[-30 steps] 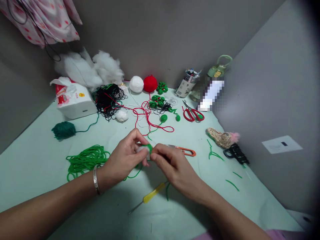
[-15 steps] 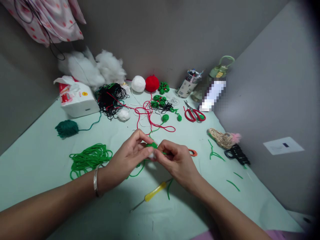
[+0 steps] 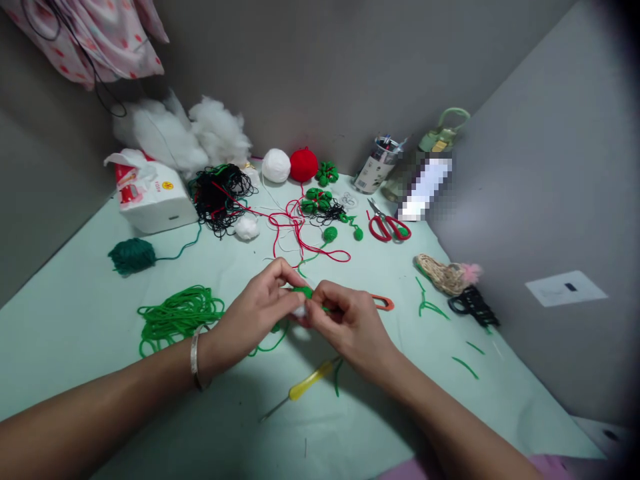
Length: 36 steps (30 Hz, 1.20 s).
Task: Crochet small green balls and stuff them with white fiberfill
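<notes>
Between my two hands is a small green crocheted piece (image 3: 303,291) with a tuft of white stuffing (image 3: 300,310) at its near side. My left hand (image 3: 267,300) pinches it from the left, thumb in front and fingers behind. From the right, my right hand (image 3: 345,317) is closed on its edge, fingertips pressed together and partly hiding it. Below the hands lies a crochet hook with a yellow handle (image 3: 307,385), a short green yarn end (image 3: 337,380) beside it. A loose bundle of green yarn (image 3: 180,312) rests left of my left hand.
Behind the hands are tangled red yarn (image 3: 325,253), a white yarn ball (image 3: 276,165), a red yarn ball (image 3: 303,165) and red-handled scissors (image 3: 389,227). A tissue pack (image 3: 155,203) and fluffy stuffing (image 3: 167,137) stand back left. Green yarn scraps (image 3: 465,367) lie at right.
Both hands stay around the green crocheted piece with only slight finger movement. The whole view has shifted a little; the things on the table lie as before.
</notes>
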{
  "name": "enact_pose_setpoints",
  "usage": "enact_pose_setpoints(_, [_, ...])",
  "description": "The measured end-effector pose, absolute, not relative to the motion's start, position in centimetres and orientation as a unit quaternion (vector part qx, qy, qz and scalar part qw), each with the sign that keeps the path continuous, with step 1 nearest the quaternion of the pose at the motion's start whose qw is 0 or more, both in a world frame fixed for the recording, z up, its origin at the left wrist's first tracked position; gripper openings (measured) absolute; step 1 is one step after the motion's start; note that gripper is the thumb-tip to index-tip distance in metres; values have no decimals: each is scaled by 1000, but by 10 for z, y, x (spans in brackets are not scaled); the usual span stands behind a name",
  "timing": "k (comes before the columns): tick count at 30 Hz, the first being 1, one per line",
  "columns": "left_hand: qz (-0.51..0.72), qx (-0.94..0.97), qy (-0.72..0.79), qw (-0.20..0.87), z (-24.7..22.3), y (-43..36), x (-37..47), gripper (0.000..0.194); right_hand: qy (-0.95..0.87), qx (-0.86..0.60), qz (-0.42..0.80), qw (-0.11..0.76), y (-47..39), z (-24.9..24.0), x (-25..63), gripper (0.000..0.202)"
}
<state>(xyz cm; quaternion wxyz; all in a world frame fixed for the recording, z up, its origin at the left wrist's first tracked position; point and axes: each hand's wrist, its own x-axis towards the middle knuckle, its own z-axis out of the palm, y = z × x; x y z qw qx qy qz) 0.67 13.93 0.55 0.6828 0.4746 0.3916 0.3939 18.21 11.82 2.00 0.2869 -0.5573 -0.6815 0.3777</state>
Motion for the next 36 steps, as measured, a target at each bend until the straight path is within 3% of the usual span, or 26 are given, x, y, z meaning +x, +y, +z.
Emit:
enact_pose_setpoints(10, [384, 481, 353, 705, -5, 144, 1, 21, -660, -516, 455, 302, 123, 24, 192, 22])
enact_pose_setpoints(17, [416, 482, 403, 657, 2, 139, 11, 20, -692, -531, 405, 274, 116, 22, 182, 22])
enact_pose_setpoints(23, [414, 496, 362, 672, -6, 136, 9, 21, -638, -581, 403, 305, 124, 17, 186, 30])
enact_pose_setpoints(29, [404, 485, 357, 688, -7, 144, 6, 22, -652, -505, 473, 310, 123, 21, 190, 23])
enact_pose_setpoints(32, [406, 486, 391, 668, -3, 144, 8, 21, -711, -491, 414, 286, 119, 22, 186, 17])
enact_pose_setpoints(36, [389, 457, 413, 685, -1, 141, 10, 16, -760, -494, 299, 300, 117, 15, 181, 24])
